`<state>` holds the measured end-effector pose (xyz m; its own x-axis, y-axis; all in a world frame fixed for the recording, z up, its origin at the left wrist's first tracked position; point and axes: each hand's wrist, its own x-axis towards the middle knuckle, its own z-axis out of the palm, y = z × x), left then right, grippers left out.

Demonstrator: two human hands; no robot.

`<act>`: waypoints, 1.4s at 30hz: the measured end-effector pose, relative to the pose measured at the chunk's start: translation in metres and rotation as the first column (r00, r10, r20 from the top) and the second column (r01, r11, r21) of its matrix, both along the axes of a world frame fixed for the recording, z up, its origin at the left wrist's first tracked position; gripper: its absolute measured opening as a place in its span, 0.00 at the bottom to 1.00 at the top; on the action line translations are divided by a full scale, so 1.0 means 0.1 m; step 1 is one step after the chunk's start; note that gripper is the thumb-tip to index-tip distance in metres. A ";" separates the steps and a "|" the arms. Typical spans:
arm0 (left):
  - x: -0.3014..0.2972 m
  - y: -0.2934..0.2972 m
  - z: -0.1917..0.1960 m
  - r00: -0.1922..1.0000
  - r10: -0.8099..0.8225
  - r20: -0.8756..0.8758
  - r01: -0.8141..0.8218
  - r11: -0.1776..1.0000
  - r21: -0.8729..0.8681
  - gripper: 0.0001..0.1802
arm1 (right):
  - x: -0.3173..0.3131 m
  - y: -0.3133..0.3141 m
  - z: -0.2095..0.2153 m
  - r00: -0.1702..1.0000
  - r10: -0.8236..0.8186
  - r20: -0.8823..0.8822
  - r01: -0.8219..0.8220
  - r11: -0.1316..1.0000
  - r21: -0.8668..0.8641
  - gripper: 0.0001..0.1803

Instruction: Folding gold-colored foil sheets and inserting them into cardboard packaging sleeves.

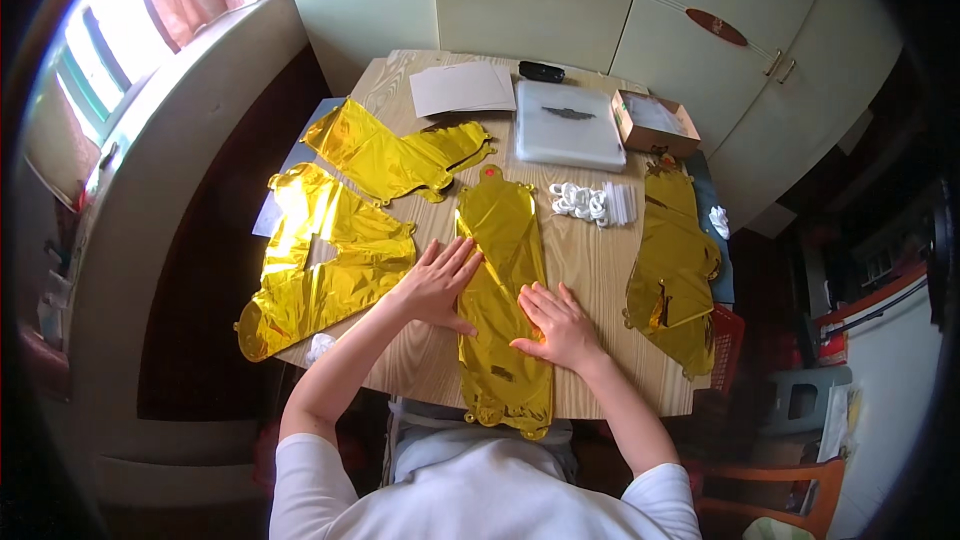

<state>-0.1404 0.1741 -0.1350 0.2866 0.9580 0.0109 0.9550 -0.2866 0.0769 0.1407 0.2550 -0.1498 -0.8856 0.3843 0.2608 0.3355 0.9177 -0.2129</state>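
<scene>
Presently rests the left hand [435,285] palm down at the left edge of a long gold foil balloon [500,265], with fingers slightly parted, touching the foil, and with thumb spread well away from them. Rests likewise the right hand [562,330] palm down at the right edge of the same balloon, with fingers nearly side by side and thumb pointing inward over the foil. Cannot tell from this view the strength of the pressing. Has this balloon lying flat along the middle of the wood-grain table [590,265], with red-dotted end toward the far side and tabbed end reaching past the near edge. Has to the left a bent gold foil balloon [345,285] and, farther off, a branching gold foil balloon [400,160]; to the right, a broad gold foil balloon [672,250]. Shows, beyond the right hand, white ribbon coils [580,203] just beside clear plastic sticks [622,205]. Shows at the back pale card sheets [460,90], a translucent plastic case [565,140] and an open cardboard box [665,143].
</scene>
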 end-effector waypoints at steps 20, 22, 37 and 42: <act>-0.26 0.31 0.00 0.990 0.135 -0.036 -0.133 0.990 0.037 0.71 | 0.01 -0.01 0.01 0.999 0.038 -0.018 -0.039 0.998 -0.050 0.29; -0.20 0.23 0.02 0.987 0.150 -0.050 -0.149 0.988 0.039 0.70 | 0.01 -0.02 0.03 0.999 0.038 -0.016 -0.039 0.997 -0.060 0.30; -0.22 0.24 0.04 0.986 0.155 -0.066 -0.159 0.985 -0.061 0.71 | 0.02 -0.01 0.04 0.998 0.057 -0.010 -0.057 0.994 -0.094 0.29; -0.25 0.34 0.14 0.981 0.156 -0.111 -0.169 0.978 -0.119 0.76 | 0.02 -0.01 0.03 0.999 0.051 -0.005 -0.051 0.995 -0.082 0.30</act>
<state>-0.1656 0.2081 -0.1206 0.1201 0.9836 -0.1348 0.9927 -0.1207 0.0034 0.1427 0.2536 -0.1467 -0.9040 0.3587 0.2328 0.2878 0.9129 -0.2894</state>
